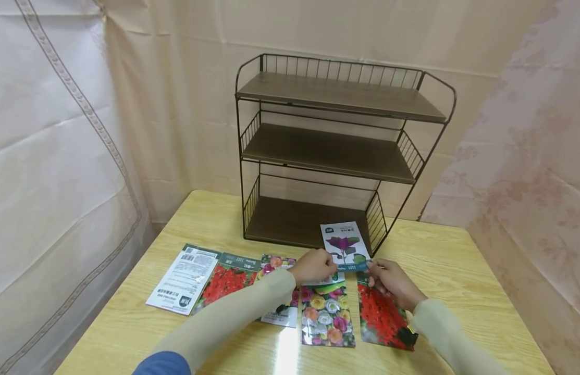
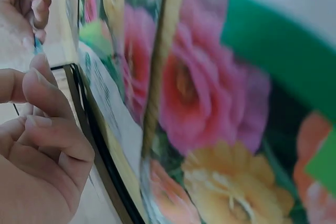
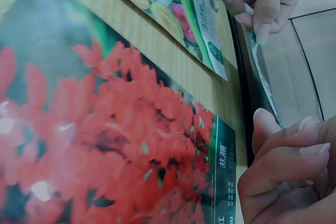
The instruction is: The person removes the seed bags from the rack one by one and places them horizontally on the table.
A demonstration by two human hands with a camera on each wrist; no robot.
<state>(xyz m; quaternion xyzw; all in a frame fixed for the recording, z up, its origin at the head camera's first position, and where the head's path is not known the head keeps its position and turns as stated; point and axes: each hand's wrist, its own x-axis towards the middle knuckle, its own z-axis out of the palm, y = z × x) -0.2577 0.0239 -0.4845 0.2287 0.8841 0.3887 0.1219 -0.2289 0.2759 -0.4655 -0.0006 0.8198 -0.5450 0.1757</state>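
Observation:
A seed packet [image 1: 341,245] with a dark purple plant on white lies partly over the front of the rack's bottom shelf. In the head view, my left hand [image 1: 314,266] pinches its near left corner, and my right hand [image 1: 394,281] pinches the near right corner. The right wrist view catches this packet [image 3: 261,72] nearly edge-on, between both hands. Below it on the table are a packet of mixed-colour flowers [image 1: 328,317] and, under my right hand, a packet of red flowers [image 1: 383,317]. My left forearm hides parts of the packets to its left.
A dark three-tier wire rack [image 1: 327,146] with brown shelves stands at the back of the wooden table [image 1: 458,271]. Left of my hands lie a white, text-covered packet [image 1: 182,281], another red-flower packet [image 1: 231,281] and another mixed-flower packet [image 1: 273,262]. Pale curtains hang around the table.

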